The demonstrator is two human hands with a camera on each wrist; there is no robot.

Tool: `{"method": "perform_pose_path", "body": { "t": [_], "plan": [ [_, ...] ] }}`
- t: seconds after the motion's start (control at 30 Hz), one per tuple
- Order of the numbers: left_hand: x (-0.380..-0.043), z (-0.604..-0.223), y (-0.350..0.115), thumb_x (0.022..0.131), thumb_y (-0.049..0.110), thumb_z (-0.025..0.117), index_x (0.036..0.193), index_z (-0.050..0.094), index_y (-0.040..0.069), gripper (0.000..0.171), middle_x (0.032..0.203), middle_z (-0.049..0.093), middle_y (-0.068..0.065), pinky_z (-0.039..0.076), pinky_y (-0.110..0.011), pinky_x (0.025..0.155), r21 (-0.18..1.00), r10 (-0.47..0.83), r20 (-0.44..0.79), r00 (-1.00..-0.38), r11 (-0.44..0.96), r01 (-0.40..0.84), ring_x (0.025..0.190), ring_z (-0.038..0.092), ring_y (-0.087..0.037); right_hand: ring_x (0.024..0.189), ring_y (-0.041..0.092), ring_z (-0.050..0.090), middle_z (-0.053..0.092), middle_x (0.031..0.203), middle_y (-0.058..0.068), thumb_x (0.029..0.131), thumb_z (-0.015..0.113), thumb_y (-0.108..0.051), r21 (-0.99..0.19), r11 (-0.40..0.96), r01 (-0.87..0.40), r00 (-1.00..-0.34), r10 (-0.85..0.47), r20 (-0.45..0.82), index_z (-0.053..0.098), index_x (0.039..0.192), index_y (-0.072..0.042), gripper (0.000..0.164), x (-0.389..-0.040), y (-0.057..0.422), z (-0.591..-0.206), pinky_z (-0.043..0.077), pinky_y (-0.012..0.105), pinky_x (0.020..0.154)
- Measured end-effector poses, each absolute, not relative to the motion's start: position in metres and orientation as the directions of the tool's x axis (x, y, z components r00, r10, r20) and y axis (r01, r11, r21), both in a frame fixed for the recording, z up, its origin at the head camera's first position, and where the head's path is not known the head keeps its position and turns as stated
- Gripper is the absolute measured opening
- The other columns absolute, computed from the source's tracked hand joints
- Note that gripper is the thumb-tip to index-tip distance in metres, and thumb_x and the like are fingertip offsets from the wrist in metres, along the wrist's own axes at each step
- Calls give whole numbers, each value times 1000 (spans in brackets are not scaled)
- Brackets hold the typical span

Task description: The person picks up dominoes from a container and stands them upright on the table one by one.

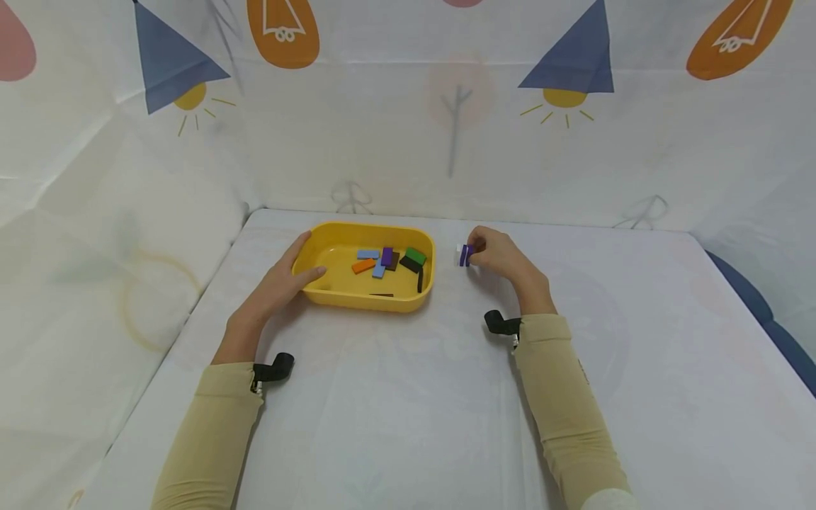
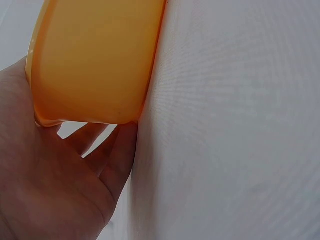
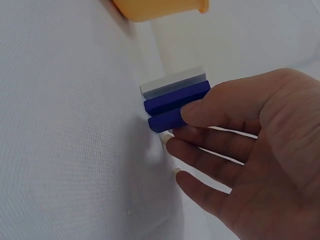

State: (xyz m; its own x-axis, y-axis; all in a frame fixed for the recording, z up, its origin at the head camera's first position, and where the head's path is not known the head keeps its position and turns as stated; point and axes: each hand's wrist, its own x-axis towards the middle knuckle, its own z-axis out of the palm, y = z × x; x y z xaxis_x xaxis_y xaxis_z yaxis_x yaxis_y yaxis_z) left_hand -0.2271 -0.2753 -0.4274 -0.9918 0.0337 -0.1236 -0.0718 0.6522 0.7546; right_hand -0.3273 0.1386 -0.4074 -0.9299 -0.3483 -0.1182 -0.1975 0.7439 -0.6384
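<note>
With its thumb over the rim, my left hand [image 1: 274, 285] grips the left end of a yellow plastic tray [image 1: 357, 303]. To the tray's right, my right hand [image 1: 506, 256] pinches a purple domino block [image 3: 165, 121] between thumb and fingers. This block stands on edge on the white table, close beside a second purple block [image 3: 177, 97]. Beyond that one, a white block [image 3: 172, 83] stands parallel in the same short row. The left wrist view shows the tray wall [image 2: 95, 65] with fingers spread under its end.
Inside the tray lie several loose blocks: orange [image 1: 363, 266], light blue [image 1: 367, 254], purple [image 1: 387, 256], green [image 1: 416, 256] and black [image 1: 411, 264]. A patterned white curtain [image 1: 395, 142] hangs behind the table [image 1: 408, 397]. A dark blue chair edge [image 1: 739, 287] shows at the right.
</note>
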Motion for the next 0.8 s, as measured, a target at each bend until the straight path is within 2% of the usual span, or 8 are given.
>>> {"method": "perform_pose_path", "body": {
  "t": [0.43,0.8],
  "plan": [
    [-227,-428,-275,94,60,53,157,0,47,83,170,4,2,11,-65,122,751,33,-122,-992,657,-70,156,9,-33,108,31,55,60,123,18,84,58,-8,-632,750,-195,-922,-360,-142,54,124,-4,40,-325,139,-405,49,45,93],
    [-228,-429,-275,96,56,54,157,0,48,81,169,4,3,11,-65,122,753,28,-124,-992,654,-75,156,9,-33,109,32,55,58,128,18,88,58,-12,-605,775,-185,-921,-352,-169,52,131,-7,44,-324,138,-402,50,47,94]
  ]
}}
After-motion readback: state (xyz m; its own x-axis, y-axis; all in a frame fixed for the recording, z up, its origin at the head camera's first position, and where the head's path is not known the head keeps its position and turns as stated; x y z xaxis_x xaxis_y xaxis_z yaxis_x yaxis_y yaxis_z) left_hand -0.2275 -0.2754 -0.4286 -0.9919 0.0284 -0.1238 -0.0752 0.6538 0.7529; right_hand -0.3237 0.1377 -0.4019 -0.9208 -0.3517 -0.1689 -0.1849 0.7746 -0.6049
